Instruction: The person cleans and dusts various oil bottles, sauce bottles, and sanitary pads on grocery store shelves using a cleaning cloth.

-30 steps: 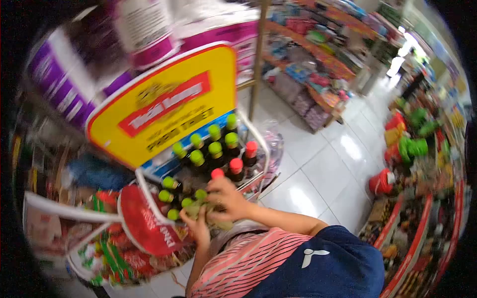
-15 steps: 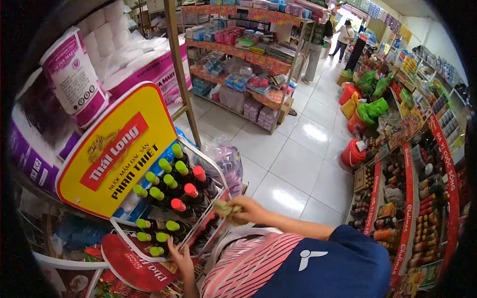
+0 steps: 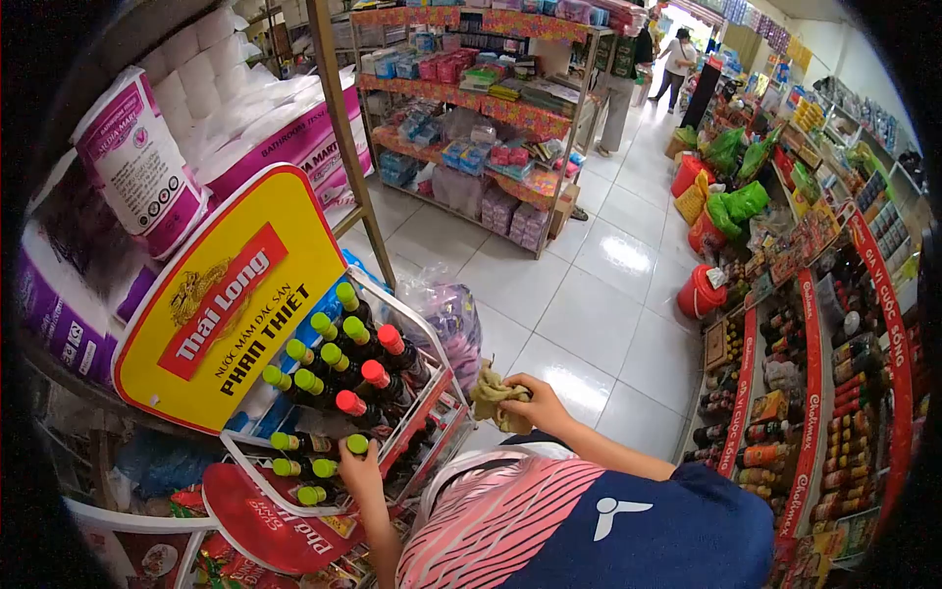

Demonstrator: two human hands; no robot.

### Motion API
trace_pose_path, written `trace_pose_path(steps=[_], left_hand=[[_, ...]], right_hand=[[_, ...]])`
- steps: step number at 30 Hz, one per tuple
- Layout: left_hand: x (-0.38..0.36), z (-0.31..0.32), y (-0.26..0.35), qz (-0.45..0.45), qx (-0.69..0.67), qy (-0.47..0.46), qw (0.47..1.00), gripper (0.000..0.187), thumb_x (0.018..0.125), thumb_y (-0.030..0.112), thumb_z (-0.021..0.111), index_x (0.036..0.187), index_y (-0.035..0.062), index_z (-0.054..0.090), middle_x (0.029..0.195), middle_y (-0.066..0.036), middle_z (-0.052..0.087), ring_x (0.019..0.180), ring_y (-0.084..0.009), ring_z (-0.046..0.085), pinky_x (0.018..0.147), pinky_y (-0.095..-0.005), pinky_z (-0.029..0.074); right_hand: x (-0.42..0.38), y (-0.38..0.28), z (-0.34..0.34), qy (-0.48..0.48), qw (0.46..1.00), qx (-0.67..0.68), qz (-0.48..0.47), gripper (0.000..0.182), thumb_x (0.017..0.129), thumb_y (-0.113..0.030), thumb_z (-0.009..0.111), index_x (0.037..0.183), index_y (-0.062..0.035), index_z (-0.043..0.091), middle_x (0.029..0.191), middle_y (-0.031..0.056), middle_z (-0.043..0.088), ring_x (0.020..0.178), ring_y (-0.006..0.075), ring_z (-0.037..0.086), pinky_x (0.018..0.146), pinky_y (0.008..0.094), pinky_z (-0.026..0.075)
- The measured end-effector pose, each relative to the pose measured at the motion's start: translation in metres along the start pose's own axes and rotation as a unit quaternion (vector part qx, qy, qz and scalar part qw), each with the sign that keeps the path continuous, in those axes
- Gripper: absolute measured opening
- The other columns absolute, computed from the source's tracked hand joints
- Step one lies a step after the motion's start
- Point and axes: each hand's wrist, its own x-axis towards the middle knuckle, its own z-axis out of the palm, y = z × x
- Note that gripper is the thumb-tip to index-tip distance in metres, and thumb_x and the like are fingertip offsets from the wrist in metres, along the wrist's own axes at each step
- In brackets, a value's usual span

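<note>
A wire display rack (image 3: 417,324) under a yellow Thái Long sign (image 3: 231,299) holds several dark sauce bottles with green caps (image 3: 324,339) and red caps (image 3: 378,373). My left hand (image 3: 361,473) grips a green-capped bottle (image 3: 356,445) on the rack's lower tier. My right hand (image 3: 533,405) is to the right of the rack, closed on a crumpled olive-green cloth (image 3: 494,396). My pink-and-navy shirt fills the bottom of the view.
Toilet-paper packs (image 3: 137,162) sit on the shelf at upper left. A plastic bag (image 3: 449,319) hangs behind the rack. Shelves of goods (image 3: 491,118) line the white tiled aisle (image 3: 589,304); sauce shelves (image 3: 834,373) stand at right. People stand far down the aisle (image 3: 677,64).
My left hand rose from the rack's front edge and took hold of a green-capped bottle. My right hand, with the cloth, drifted slightly right, away from the rack.
</note>
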Motion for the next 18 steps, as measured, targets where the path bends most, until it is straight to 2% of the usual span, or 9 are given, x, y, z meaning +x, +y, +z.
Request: trace_pose_path(steps=[1, 3, 4, 9, 11, 15, 16, 17, 18], left_hand=[[0.000, -0.005, 0.010, -0.001, 0.005, -0.003, 1.000, 0.036, 0.070, 0.020, 0.064, 0.096, 0.0026, 0.048, 0.070, -0.015, 0.058, 0.062, -0.0324, 0.056, 0.054, -0.0395, 0.041], [0.002, -0.011, 0.032, -0.007, 0.231, -0.011, 0.973, 0.034, 0.068, 0.027, 0.065, 0.090, 0.0059, 0.050, 0.068, -0.014, 0.059, 0.063, -0.0356, 0.055, 0.053, -0.0414, 0.041], [0.004, -0.010, 0.031, -0.031, 0.236, -0.008, 0.971, 0.032, 0.066, 0.032, 0.065, 0.082, 0.0077, 0.052, 0.069, -0.014, 0.059, 0.064, -0.0362, 0.055, 0.054, -0.0423, 0.041], [0.006, -0.021, 0.031, -0.022, 0.171, 0.049, 0.984, 0.024, 0.064, 0.028, 0.067, 0.072, 0.0074, 0.056, 0.066, -0.012, 0.059, 0.062, -0.0335, 0.056, 0.054, -0.0414, 0.042], [0.004, -0.033, 0.055, 0.070, 0.136, 0.100, 0.983, 0.024, 0.063, 0.025, 0.068, 0.073, 0.0066, 0.056, 0.065, -0.012, 0.059, 0.062, -0.0335, 0.056, 0.054, -0.0410, 0.042], [0.005, -0.060, 0.086, 0.128, 0.092, 0.161, 0.974, 0.021, 0.059, 0.013, 0.070, 0.069, 0.0039, 0.054, 0.067, -0.012, 0.055, 0.062, -0.0296, 0.054, 0.057, -0.0366, 0.043], [0.004, -0.069, 0.100, 0.234, 0.130, 0.196, 0.943, 0.018, 0.065, 0.011, 0.066, 0.067, 0.0024, 0.051, 0.071, -0.011, 0.053, 0.064, -0.0263, 0.051, 0.060, -0.0341, 0.042], [0.006, -0.069, 0.110, 0.234, 0.130, 0.195, 0.944, 0.018, 0.065, 0.011, 0.066, 0.067, 0.0024, 0.051, 0.071, -0.011, 0.053, 0.064, -0.0263, 0.051, 0.060, -0.0341, 0.042], [0.008, -0.067, 0.120, 0.251, 0.023, 0.186, 0.950, 0.016, 0.065, 0.008, 0.064, 0.068, 0.0025, 0.049, 0.072, -0.010, 0.052, 0.066, -0.0230, 0.051, 0.061, -0.0314, 0.041]], right_hand=[[0.000, -0.002, 0.001, -0.014, 1.000, 0.006, -0.005, 0.031, 0.068, -0.008, 0.065, 0.095, 0.0000, 0.052, 0.085, 0.0069, 0.058, 0.080, 0.0104, 0.052, 0.073, 0.0239, 0.042], [0.000, -0.008, 0.001, -0.019, 1.000, 0.015, 0.010, 0.031, 0.068, -0.008, 0.064, 0.095, 0.0000, 0.052, 0.086, 0.0066, 0.057, 0.080, 0.0104, 0.052, 0.073, 0.0238, 0.042], [0.002, -0.008, 0.001, -0.017, 1.000, 0.019, 0.005, 0.031, 0.068, -0.008, 0.064, 0.095, -0.0001, 0.052, 0.086, 0.0066, 0.057, 0.081, 0.0104, 0.052, 0.073, 0.0239, 0.042], [-0.002, -0.003, -0.006, -0.034, 0.999, 0.032, -0.016, 0.034, 0.069, -0.008, 0.062, 0.101, -0.0038, 0.050, 0.088, 0.0048, 0.055, 0.081, 0.0110, 0.051, 0.074, 0.0245, 0.042], [-0.006, -0.012, -0.014, -0.058, 0.997, 0.055, 0.010, 0.035, 0.069, -0.007, 0.061, 0.102, -0.0035, 0.050, 0.091, 0.0062, 0.056, 0.083, 0.0116, 0.052, 0.076, 0.0246, 0.042], [0.006, -0.028, -0.016, -0.101, 0.988, 0.119, 0.018, 0.037, 0.071, -0.004, 0.055, 0.107, -0.0042, 0.049, 0.095, 0.0080, 0.056, 0.088, 0.0125, 0.052, 0.079, 0.0256, 0.042], [0.012, -0.030, -0.013, -0.099, 0.989, 0.110, -0.009, 0.036, 0.071, -0.006, 0.054, 0.107, -0.0044, 0.049, 0.094, 0.0075, 0.056, 0.086, 0.0124, 0.052, 0.078, 0.0250, 0.042], [0.018, -0.036, -0.009, -0.098, 0.989, 0.110, -0.008, 0.036, 0.071, -0.006, 0.054, 0.107, -0.0044, 0.049, 0.094, 0.0075, 0.056, 0.086, 0.0124, 0.052, 0.078, 0.0250, 0.042], [0.022, -0.047, -0.002, -0.099, 0.985, 0.141, -0.023, 0.036, 0.071, -0.006, 0.054, 0.107, -0.0044, 0.049, 0.094, 0.0070, 0.055, 0.085, 0.0121, 0.052, 0.077, 0.0246, 0.042]])
